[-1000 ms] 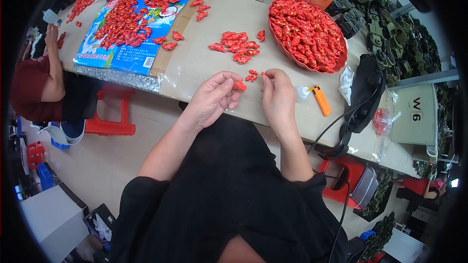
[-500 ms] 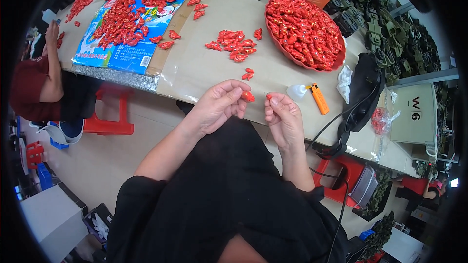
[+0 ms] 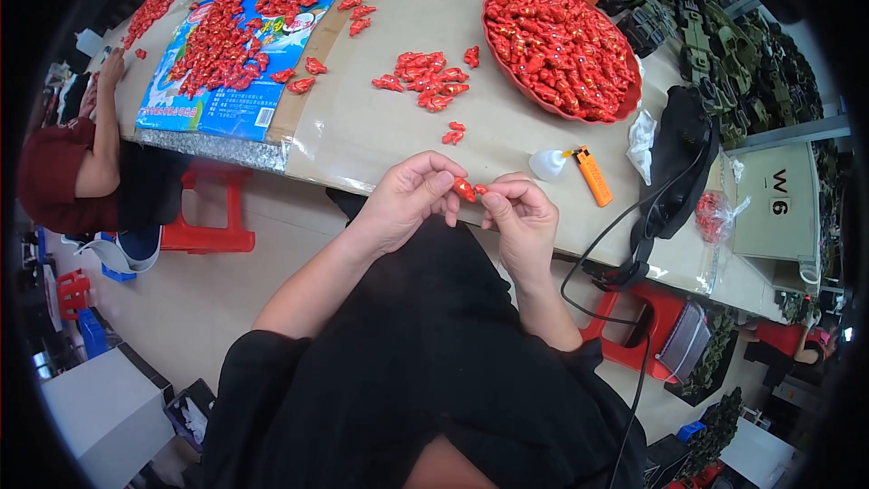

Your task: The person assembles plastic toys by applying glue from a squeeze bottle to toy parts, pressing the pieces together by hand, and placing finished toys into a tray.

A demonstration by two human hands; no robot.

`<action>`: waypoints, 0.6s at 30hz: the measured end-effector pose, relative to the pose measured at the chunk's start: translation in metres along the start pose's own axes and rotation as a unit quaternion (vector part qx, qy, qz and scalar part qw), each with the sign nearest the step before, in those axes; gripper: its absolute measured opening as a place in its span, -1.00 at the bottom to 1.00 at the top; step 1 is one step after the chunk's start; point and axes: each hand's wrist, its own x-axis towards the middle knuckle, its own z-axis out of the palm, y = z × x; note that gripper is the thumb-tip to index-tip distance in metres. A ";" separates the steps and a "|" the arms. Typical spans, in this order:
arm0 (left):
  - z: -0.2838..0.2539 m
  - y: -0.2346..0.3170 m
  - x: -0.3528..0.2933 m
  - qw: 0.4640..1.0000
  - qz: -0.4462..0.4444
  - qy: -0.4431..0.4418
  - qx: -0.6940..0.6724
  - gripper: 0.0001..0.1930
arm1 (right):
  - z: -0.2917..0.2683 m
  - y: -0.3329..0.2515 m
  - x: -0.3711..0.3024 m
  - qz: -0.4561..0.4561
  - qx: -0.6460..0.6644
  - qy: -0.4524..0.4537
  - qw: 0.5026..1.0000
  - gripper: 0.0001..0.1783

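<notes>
Over the table's near edge, my left hand (image 3: 412, 199) pinches a small shiny red figurine (image 3: 463, 188) between thumb and fingers. My right hand (image 3: 520, 213) is closed on a tiny red piece (image 3: 481, 189), which meets the figurine's right end. Whether the two are joined, I cannot tell. Just beyond my hands lie a few small red pieces (image 3: 453, 133). Farther back is a loose group of red figurines (image 3: 425, 77). To the right of my right hand are a small white bottle (image 3: 547, 164) with a yellow tip and an orange lighter (image 3: 593, 177).
A scalloped red bowl (image 3: 631, 107) heaped with figurines stands at the back right. At the left, more figurines cover a blue printed cardboard sheet (image 3: 222, 113). A black bag (image 3: 679, 154), a cable and crumpled tissue (image 3: 641, 147) lie right. A co-worker (image 3: 68, 158) sits far left.
My right hand has moved left, bringing its tiny red piece against the figurine in my left hand. A gap showed between them before. The view has shifted slightly.
</notes>
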 end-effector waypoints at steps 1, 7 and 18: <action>-0.001 0.000 0.000 1.000 0.002 -0.003 0.003 -0.84 | 0.000 0.000 0.000 -0.003 -0.015 0.001 1.000 -0.95; -0.001 -0.002 0.000 1.000 0.006 -0.002 0.009 -0.85 | 0.000 0.000 -0.002 -0.017 -0.065 0.004 0.998 -0.96; 0.000 0.000 -0.001 1.000 0.011 -0.007 0.014 -0.86 | 0.001 0.001 -0.002 -0.056 -0.114 -0.021 0.992 -0.96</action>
